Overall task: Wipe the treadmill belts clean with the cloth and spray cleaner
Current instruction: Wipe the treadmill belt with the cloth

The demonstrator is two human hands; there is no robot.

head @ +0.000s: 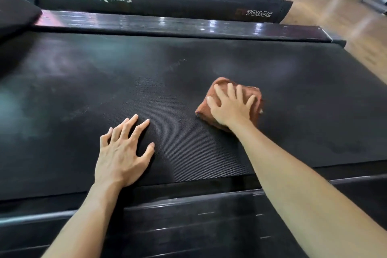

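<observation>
A wide black treadmill belt (88, 81) fills the middle of the head view, textured and smeared with pale wet patches. On it, right of centre, lies a folded rust-brown cloth (213, 87). My right hand (231, 106) presses flat on the cloth with fingers spread. My left hand (123, 151) rests on the bare belt near its front edge, fingers spread, holding nothing. No spray bottle is in view.
Glossy black side rails run along the belt's far edge (188, 25) and near edge (209, 216). A second treadmill (167, 0) marked 7000C stands behind. Wooden floor (335, 19) lies at the right, with other machine bases at the top right.
</observation>
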